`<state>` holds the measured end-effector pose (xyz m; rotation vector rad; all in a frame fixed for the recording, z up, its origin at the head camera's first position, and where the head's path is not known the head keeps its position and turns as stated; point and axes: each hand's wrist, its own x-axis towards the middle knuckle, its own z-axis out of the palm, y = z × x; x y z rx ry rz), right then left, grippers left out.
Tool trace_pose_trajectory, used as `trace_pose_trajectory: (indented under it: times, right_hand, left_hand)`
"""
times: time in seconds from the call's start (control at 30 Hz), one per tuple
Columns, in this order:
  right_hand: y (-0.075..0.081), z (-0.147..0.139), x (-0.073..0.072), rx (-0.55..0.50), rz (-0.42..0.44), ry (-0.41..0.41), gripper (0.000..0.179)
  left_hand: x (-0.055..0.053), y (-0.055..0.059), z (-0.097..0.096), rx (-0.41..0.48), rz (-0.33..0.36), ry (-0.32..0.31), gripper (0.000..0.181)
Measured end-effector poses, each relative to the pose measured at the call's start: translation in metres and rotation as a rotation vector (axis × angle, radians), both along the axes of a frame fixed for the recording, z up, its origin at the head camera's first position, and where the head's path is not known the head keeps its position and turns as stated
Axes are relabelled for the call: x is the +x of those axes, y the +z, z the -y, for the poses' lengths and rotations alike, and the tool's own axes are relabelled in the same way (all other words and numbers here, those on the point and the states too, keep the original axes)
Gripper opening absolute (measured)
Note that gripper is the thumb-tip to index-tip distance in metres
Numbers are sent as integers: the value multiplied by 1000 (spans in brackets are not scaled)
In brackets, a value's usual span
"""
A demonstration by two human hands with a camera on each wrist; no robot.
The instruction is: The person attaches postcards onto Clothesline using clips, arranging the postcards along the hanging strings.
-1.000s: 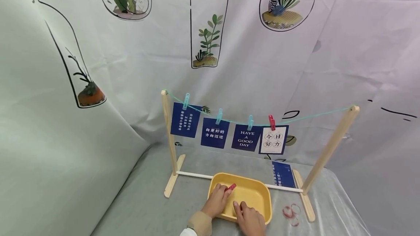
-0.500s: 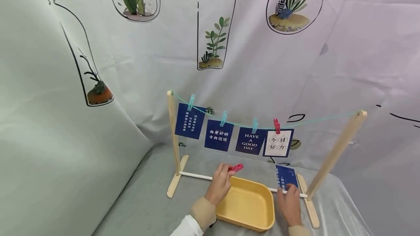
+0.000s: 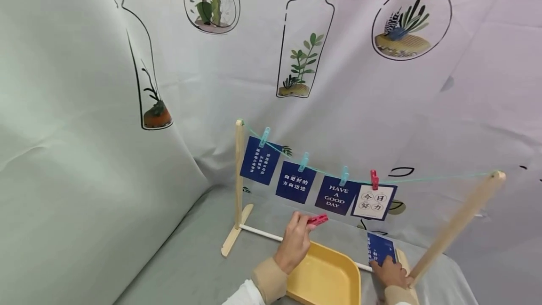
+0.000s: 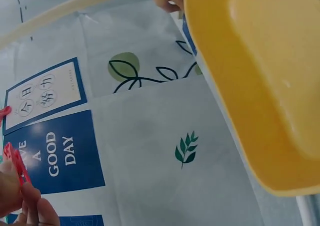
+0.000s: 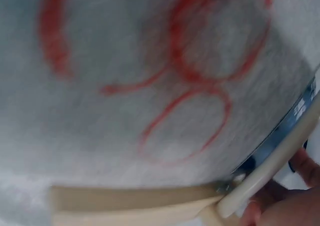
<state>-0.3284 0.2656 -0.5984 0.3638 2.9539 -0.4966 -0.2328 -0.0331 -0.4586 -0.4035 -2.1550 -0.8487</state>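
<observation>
My left hand [image 3: 294, 241] pinches a red clothespin [image 3: 317, 219] between thumb and fingers, above the back rim of the yellow tray [image 3: 358, 274]. In the left wrist view the clothespin [image 4: 17, 162] overlaps the hanging "HAVE A GOOD DAY" card [image 4: 65, 151]. Over on the right, my right hand [image 3: 390, 274] reaches across the white bar to a blue card [image 3: 380, 246] on the table by the stand's right foot. Its fingertips are right at the card's near edge, thumb and fingers apart. The right wrist view shows these fingers [image 5: 305, 168] beyond the bar [image 5: 272, 166].
A green string [image 3: 444, 179] runs between two wooden posts [image 3: 239, 173]. Several cards hang from it, held by blue clothespins [image 3: 303, 162] and one red clothespin [image 3: 374, 180]. Red rings [image 5: 215, 40] lie on the grey cloth. A patterned curtain [image 3: 237, 74] stands behind.
My left hand has lifted the red clothespin out of the tray. My right hand has left the tray and moved right to the blue card. The head view has shifted.
</observation>
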Motion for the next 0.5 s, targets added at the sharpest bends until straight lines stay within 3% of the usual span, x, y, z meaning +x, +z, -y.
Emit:
trace_pose_trajectory:
  times: [0.37, 0.5]
  right_hand:
    - [1, 13, -8, -48, 60, -145, 87]
    - [4, 11, -13, -79, 77, -179, 88]
  left_hand:
    - [1, 4, -3, -32, 30, -87, 17]
    - [-2, 11, -3, -57, 32, -108, 21]
